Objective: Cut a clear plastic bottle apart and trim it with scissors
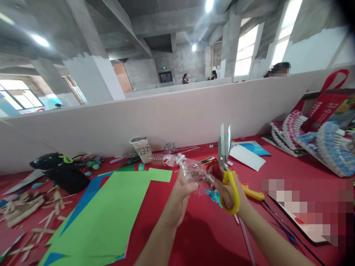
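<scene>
My left hand (180, 195) is closed around a clear plastic bottle (194, 170) with a white neck, its thin body crumpled and looking cut. My right hand (226, 192) grips scissors (235, 192) with yellow handles and some red on the inner side. Their metal blades point upward, a little apart, away from the bottle. The fingertips of that hand are near or against the bottle's right end; the exact contact is unclear. Behind the bottle, another clear bottle (163, 159) with a red and white label lies on its side.
Green sheets (108, 207) cover the left of the red table (199, 236). Wood sticks (44, 221) and a black container (65, 175) lie further left. A paper cup (142, 149) stands by the white partition (166, 114). A yellow-handled corded tool (253, 193) is at right.
</scene>
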A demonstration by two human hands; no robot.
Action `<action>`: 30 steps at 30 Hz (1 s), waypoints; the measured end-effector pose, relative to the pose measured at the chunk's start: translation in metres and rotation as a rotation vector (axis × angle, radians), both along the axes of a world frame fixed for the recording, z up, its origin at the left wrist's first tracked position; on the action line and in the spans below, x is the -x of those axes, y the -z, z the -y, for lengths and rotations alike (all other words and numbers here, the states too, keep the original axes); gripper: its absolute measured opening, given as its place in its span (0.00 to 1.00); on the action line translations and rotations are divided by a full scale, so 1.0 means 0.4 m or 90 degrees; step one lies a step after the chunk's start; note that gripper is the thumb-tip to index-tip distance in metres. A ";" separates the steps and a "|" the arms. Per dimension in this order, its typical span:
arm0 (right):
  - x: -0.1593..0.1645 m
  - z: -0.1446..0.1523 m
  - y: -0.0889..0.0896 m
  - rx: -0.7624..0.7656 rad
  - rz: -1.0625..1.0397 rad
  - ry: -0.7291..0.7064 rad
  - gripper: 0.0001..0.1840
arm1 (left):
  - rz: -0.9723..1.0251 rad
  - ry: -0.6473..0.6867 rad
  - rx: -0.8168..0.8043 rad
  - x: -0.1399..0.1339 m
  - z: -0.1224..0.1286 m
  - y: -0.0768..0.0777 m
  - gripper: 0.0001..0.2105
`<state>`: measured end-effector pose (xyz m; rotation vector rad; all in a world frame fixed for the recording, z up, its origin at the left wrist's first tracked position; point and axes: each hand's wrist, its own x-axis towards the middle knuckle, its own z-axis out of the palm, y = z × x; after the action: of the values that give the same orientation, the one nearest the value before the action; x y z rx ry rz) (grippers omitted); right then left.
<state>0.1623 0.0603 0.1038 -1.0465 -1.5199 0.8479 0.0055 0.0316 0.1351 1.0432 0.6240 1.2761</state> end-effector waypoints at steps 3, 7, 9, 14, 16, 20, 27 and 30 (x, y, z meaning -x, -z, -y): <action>0.000 0.005 0.014 -0.035 0.065 0.041 0.09 | -0.008 -0.033 0.081 -0.004 0.008 0.001 0.19; -0.003 0.007 0.013 -0.040 0.098 0.030 0.09 | -0.026 -0.064 0.078 0.009 0.002 -0.007 0.19; -0.006 0.008 0.003 -0.015 0.091 -0.019 0.10 | -0.006 -0.088 0.041 0.030 -0.009 -0.012 0.22; -0.014 0.024 -0.018 0.083 0.084 -0.143 0.13 | 0.057 -0.091 0.017 0.107 -0.051 -0.009 0.25; -0.017 0.033 -0.023 0.115 0.105 -0.187 0.15 | 0.099 -0.086 0.018 0.135 -0.066 -0.004 0.23; -0.028 0.047 -0.033 0.148 0.153 -0.265 0.19 | 0.166 -0.082 0.042 0.168 -0.085 0.000 0.21; -0.051 0.055 -0.058 0.168 0.194 -0.342 0.22 | 0.164 -0.166 -0.022 0.192 -0.092 -0.013 0.21; -0.059 0.058 -0.063 0.198 0.257 -0.353 0.27 | 0.155 -0.187 -0.039 0.201 -0.092 -0.014 0.19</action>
<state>0.1861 0.0372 0.1289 -1.0747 -2.1226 1.3483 -0.0747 0.0682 0.1409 0.8476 0.5669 1.6588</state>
